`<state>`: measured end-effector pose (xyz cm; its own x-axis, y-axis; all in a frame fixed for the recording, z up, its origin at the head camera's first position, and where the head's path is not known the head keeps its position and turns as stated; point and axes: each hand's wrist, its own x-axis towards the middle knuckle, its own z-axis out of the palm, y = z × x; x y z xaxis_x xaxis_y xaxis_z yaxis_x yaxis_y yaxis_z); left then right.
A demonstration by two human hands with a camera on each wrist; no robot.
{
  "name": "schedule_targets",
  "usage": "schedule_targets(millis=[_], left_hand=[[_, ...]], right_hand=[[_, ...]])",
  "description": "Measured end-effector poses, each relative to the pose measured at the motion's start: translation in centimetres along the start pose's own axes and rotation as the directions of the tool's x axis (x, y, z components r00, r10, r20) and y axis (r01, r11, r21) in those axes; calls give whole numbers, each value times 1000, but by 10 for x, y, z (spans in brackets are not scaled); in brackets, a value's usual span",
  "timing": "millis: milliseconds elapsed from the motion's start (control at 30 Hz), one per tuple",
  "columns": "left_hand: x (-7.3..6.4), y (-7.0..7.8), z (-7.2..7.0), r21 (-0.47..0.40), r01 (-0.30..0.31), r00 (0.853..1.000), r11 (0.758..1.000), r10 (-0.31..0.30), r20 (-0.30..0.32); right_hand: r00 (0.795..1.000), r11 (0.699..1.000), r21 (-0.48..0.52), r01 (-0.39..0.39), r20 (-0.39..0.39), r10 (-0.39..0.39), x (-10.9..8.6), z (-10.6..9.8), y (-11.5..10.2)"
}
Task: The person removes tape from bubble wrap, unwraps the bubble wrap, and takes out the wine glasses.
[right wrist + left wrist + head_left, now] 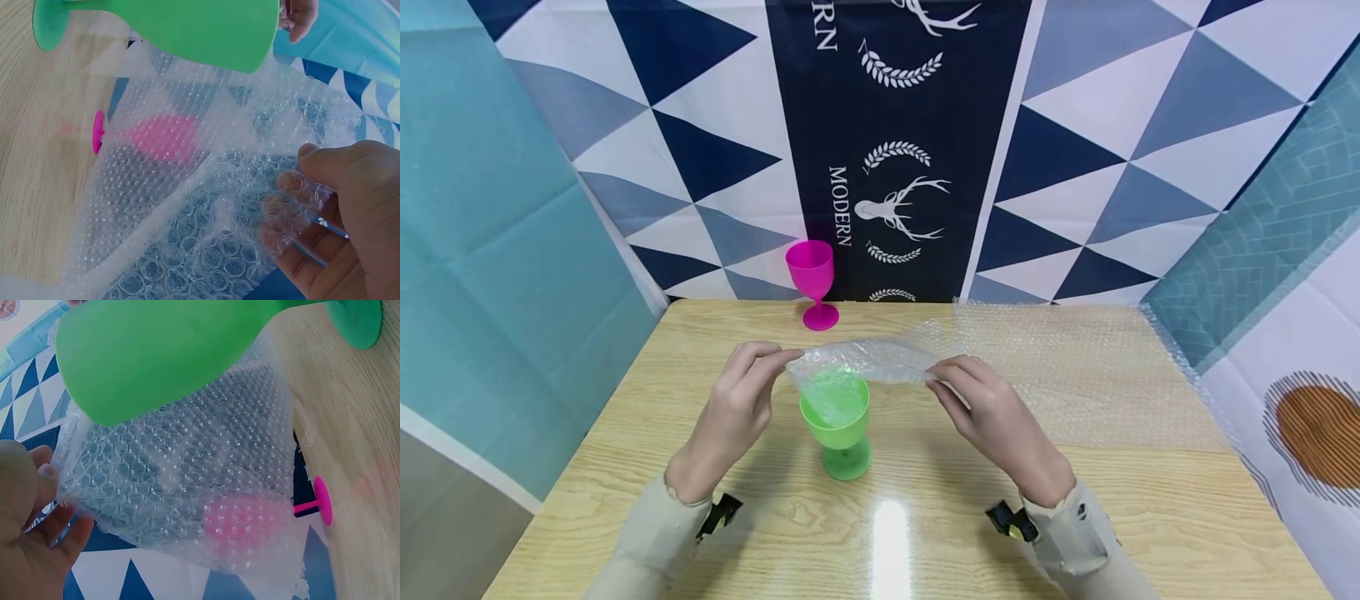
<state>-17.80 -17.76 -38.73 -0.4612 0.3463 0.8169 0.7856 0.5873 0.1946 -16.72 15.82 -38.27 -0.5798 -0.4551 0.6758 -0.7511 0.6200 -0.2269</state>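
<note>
1. The left hand (730,412) is pinching the left end of a clear bubble wrap (880,360) between thumb and fingers.
2. The right hand (996,410) is pinching the same wrap farther right, its fingertips closing on the edge.
3. A green goblet (846,435) is standing upright between the hands, left of centre on the wooden table (767,542).
4. The wrap is stretching from hand to hand above the table, its left part overlapping the goblet's mouth in the head view; I cannot tell whether they are touching.
5. On the far right, a bubble wrap sheet (1075,375) is lying flat, reaching the table's far edge; whether it is joining the held part is unclear.
6. A pink goblet (811,271) is standing upright near the far edge, left of centre, showing through the wrap in both wrist views.
7. Behind it, a patterned cloth (895,125) is hanging.
</note>
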Motion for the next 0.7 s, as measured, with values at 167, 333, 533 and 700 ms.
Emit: schedule_targets(millis=[167,333,533,700], left_hand=[[-1,-3,0,8,20,999,1000,-20,-33],[-4,-8,0,12,57,997,998,-56,-49],[-8,-14,1,1,91,995,996,-91,-37],[-12,-17,0,1,150,989,989,-150,17]], right_hand=[[1000,1000,-3,2,-2,-2,1,1,1],[1000,1000,0,8,-6,-8,3,3,1],[1000,1000,8,-2,-3,2,4,3,2],[1000,1000,16,-6,1,6,5,5,3]])
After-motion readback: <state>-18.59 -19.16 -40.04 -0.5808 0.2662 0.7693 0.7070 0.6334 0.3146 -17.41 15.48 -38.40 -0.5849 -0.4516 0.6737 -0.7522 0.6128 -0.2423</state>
